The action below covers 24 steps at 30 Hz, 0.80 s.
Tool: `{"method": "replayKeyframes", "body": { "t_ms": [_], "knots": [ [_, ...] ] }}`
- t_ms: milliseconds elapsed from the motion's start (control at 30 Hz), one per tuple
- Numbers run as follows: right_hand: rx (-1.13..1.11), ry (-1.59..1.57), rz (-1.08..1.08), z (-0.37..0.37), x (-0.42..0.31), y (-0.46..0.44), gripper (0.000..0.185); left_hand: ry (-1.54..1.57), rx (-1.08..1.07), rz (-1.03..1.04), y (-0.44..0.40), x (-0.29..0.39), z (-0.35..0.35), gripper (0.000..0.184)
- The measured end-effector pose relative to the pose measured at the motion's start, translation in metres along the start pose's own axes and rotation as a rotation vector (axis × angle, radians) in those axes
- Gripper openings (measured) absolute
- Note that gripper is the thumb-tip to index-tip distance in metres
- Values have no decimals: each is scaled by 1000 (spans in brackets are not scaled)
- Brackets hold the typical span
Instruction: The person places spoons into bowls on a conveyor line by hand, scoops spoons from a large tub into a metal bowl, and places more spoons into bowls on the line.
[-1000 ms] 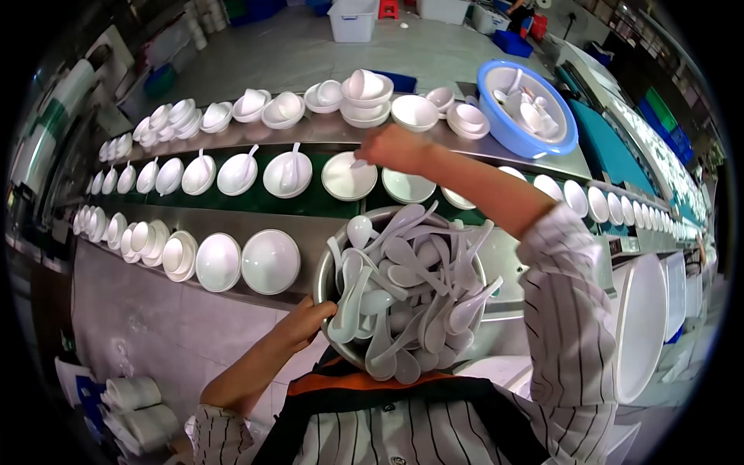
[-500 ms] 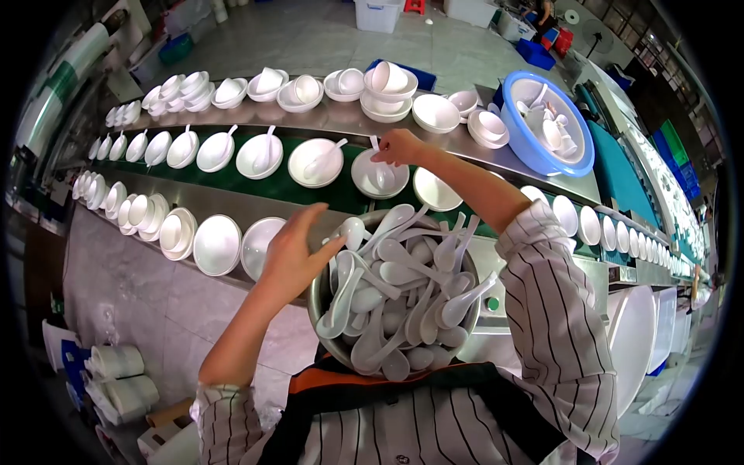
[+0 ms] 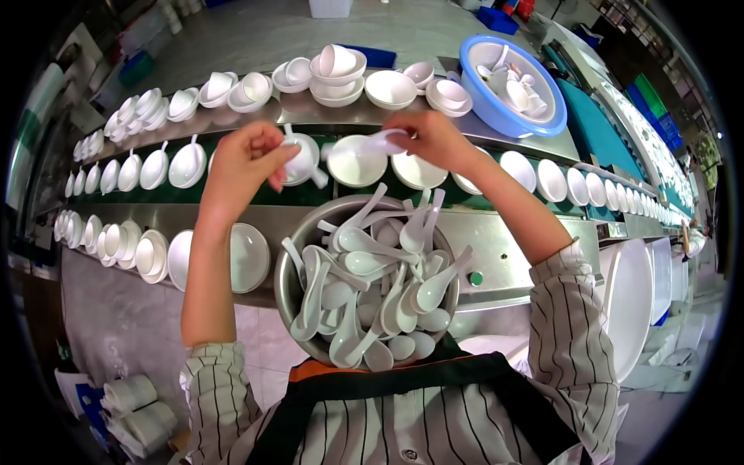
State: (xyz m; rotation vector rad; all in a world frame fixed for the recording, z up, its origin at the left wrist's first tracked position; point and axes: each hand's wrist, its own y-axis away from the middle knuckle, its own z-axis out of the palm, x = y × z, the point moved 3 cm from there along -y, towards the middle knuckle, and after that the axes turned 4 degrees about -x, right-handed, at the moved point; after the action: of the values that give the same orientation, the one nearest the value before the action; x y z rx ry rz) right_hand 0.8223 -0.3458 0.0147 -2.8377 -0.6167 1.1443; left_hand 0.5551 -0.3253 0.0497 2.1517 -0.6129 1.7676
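Note:
My right hand (image 3: 430,139) pinches a white soup spoon (image 3: 380,144) by its handle, over a white bowl (image 3: 356,172) on the green belt (image 3: 263,195). Motion blurs the spoon's scoop. To the left, my left hand (image 3: 252,155) has its fingers closed on another white spoon (image 3: 318,178), whose handle slants down to the right. Behind that spoon sits a bowl (image 3: 301,172) with a spoon handle rising from it. Close to my body stands a metal basin (image 3: 284,298) heaped with white spoons (image 3: 360,267).
Bowls with spoons run left along the belt; bowls (image 3: 518,172) continue to the right. Stacked bowls and cups (image 3: 338,70) line the steel ledge behind. A blue tub (image 3: 473,85) of crockery stands at the back right. More bowls (image 3: 249,260) sit on the near ledge.
My left hand has left the basin with a spoon and moved up to the belt. My right hand, earlier at a bowl, now holds a spoon over the belt. The view has shifted.

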Motion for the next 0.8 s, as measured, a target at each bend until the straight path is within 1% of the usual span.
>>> {"method": "replayKeyframes", "body": {
  "t_ms": [33,100,133,167,200,233,267,333,367,400,467,500,567,600,633,700,767,800],
  "knots": [
    [2,-157,222,2,24,4,14,-25,14,70,-13,-14,2,13],
    [51,-326,423,21,78,16,20,-243,50,114,-43,-61,19,18],
    [87,-433,522,34,112,28,22,-363,38,195,-53,-90,38,20],
    [23,-460,575,46,129,31,29,-484,28,275,-61,-111,48,23],
    [-13,-495,595,45,128,36,32,-557,-1,266,-65,-134,54,23],
    [-49,-532,615,45,116,40,35,-632,-32,255,-63,-142,57,24],
    [-2,-476,603,36,106,45,39,-720,-88,122,-62,-155,55,21],
    [50,-549,571,14,86,54,47,-734,12,257,-52,-147,55,24],
    [97,-594,558,7,87,74,52,-746,62,323,-49,-155,72,26],
    [-11,-618,558,0,78,84,58,-791,81,357,-44,-140,73,29],
    [-234,-611,526,-3,59,107,72,-579,-99,240,-30,-109,85,31],
    [-311,-603,532,6,48,116,73,-470,-186,181,-24,-97,92,32],
    [-272,-581,286,25,28,124,60,-446,-559,-33,-15,-85,109,34],
    [-258,-533,291,27,28,128,53,-432,-745,-143,-8,-85,119,35],
    [-240,-485,295,26,23,127,46,-311,-631,-9,-4,-90,124,30],
    [-155,-390,302,23,15,127,30,-339,-591,-40,-1,-81,125,27],
    [-37,-298,311,14,2,130,14,-244,-520,34,5,-68,128,25],
    [-31,-240,349,6,-8,130,10,-194,-483,69,6,-64,129,25]
  ]
}}
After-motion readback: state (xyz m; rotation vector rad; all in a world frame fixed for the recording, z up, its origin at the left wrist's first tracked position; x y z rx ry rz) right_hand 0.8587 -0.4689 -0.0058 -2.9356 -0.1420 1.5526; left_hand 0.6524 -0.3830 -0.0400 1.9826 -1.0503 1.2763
